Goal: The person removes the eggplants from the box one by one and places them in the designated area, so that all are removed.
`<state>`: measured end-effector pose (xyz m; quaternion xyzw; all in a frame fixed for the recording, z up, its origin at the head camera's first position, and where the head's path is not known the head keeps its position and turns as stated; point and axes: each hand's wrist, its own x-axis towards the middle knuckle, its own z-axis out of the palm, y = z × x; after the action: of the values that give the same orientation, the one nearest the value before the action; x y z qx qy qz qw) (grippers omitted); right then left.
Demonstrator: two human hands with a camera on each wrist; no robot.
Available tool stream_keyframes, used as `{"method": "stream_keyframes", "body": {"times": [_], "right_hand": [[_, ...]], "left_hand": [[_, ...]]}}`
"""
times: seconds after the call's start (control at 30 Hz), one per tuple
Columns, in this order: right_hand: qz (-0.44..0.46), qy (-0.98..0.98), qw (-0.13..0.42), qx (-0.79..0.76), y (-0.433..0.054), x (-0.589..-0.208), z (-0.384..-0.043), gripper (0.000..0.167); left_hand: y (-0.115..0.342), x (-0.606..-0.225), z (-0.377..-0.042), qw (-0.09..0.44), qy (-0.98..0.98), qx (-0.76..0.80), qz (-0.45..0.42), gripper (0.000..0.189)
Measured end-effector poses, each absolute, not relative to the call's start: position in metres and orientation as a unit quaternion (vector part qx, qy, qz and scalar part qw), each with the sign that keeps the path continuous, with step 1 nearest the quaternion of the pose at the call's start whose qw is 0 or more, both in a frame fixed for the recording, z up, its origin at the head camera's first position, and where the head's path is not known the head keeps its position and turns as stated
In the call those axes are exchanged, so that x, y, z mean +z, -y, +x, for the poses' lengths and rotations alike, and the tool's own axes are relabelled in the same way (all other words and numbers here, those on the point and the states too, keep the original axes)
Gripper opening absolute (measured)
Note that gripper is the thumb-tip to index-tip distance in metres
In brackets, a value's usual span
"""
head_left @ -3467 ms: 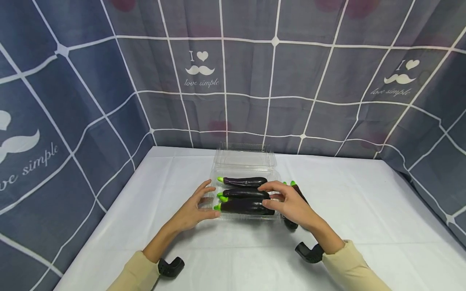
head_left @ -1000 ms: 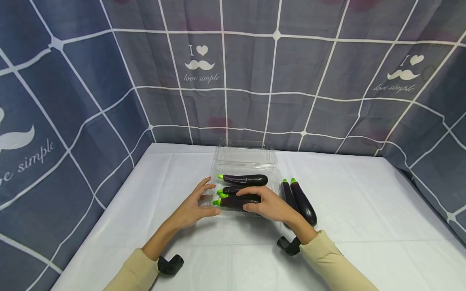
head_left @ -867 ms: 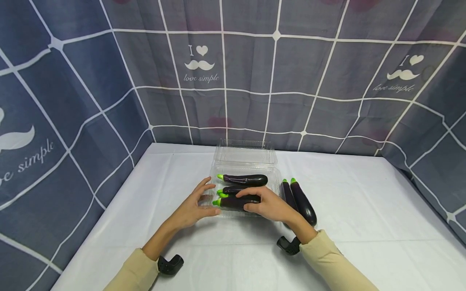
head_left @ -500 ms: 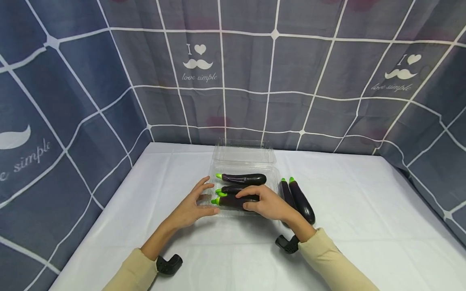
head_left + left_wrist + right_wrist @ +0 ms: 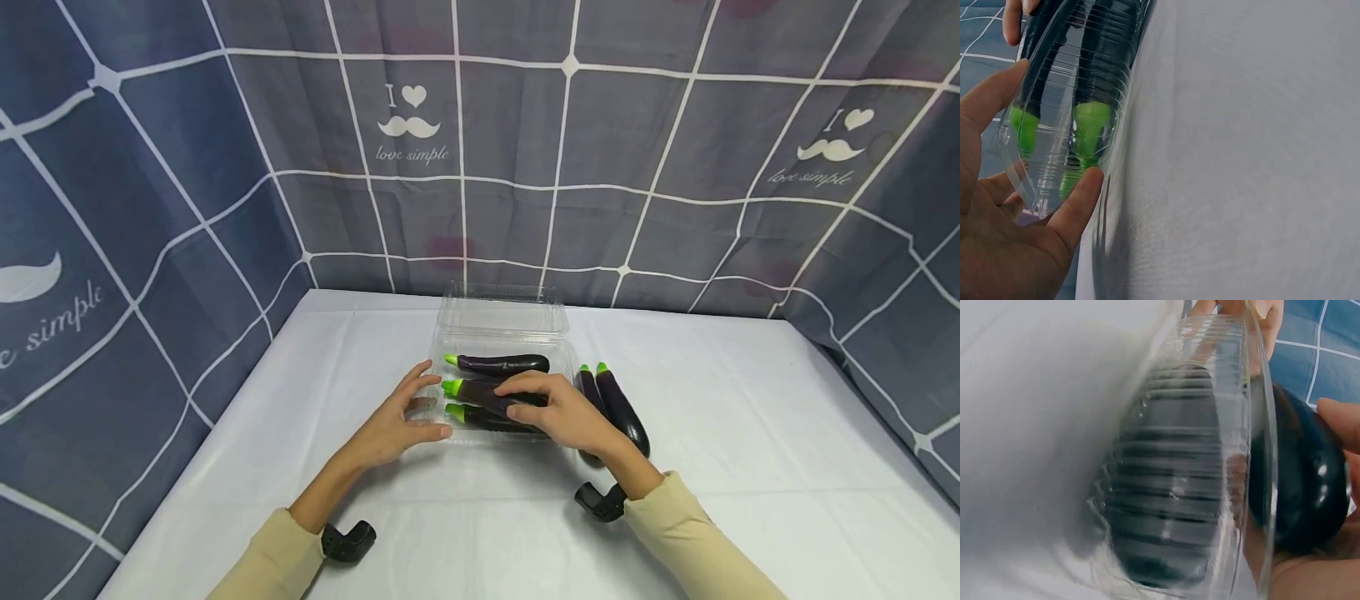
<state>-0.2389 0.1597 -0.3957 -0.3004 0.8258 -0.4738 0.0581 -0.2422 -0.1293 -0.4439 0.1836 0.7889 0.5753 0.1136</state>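
Note:
A clear plastic clamshell container (image 5: 501, 340) lies with its lid (image 5: 502, 315) flipped back. My left hand (image 5: 388, 429) grips its left end, thumb at the front corner and fingers along the side wall, as the left wrist view shows on the container's ribbed end (image 5: 1050, 169). My right hand (image 5: 566, 412) holds a dark purple eggplant (image 5: 477, 394) with a green stem over the container's middle. The right wrist view has this eggplant (image 5: 1304, 472) above the rim, between thumb and fingers. Inside lie a rear eggplant (image 5: 502, 365) and a front eggplant (image 5: 487, 418), partly covered by the hand.
On the white tablecloth (image 5: 465, 533), right of the container, lie a larger eggplant (image 5: 622, 414) and a slimmer eggplant (image 5: 589, 390), partly behind my right wrist. A grey checked curtain (image 5: 510, 225) hangs along the table's back edge.
My right hand reached from the container's right end to the eggplants inside. Since half a second ago, it has lifted one back toward the middle, uncovering the front eggplant. The left hand stays put.

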Motion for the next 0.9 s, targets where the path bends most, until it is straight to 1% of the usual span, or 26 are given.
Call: {"method": "stream_keyframes", "body": {"times": [0.23, 0.37, 0.47, 0.57, 0.63, 0.77, 0.9], "right_hand": [[-0.242, -0.837, 0.057, -0.488, -0.163, -0.393, -0.237, 0.027], [-0.228, -0.831, 0.052, -0.505, -0.163, -0.393, -0.235, 0.028], [-0.228, -0.824, 0.056, -0.516, -0.164, -0.391, -0.234, 0.034], [-0.231, -0.819, 0.073, -0.520, -0.165, -0.389, -0.232, 0.042], [-0.235, -0.819, 0.084, -0.517, -0.165, -0.387, -0.231, 0.044], [-0.228, -0.822, 0.091, -0.513, -0.165, -0.387, -0.229, 0.042], [-0.208, -0.827, 0.083, -0.516, -0.166, -0.388, -0.227, 0.041]], "left_hand": [[0.129, -0.443, -0.243, 0.112, -0.788, 0.576, 0.185, 0.079], [0.129, -0.443, -0.243, 0.112, -0.787, 0.578, 0.184, 0.079], [0.129, -0.442, -0.242, 0.112, -0.787, 0.579, 0.183, 0.079], [0.129, -0.442, -0.242, 0.112, -0.788, 0.577, 0.183, 0.079], [0.129, -0.441, -0.242, 0.111, -0.790, 0.574, 0.183, 0.079], [0.129, -0.440, -0.241, 0.110, -0.792, 0.572, 0.184, 0.080], [0.129, -0.441, -0.241, 0.111, -0.789, 0.575, 0.186, 0.080]]}}
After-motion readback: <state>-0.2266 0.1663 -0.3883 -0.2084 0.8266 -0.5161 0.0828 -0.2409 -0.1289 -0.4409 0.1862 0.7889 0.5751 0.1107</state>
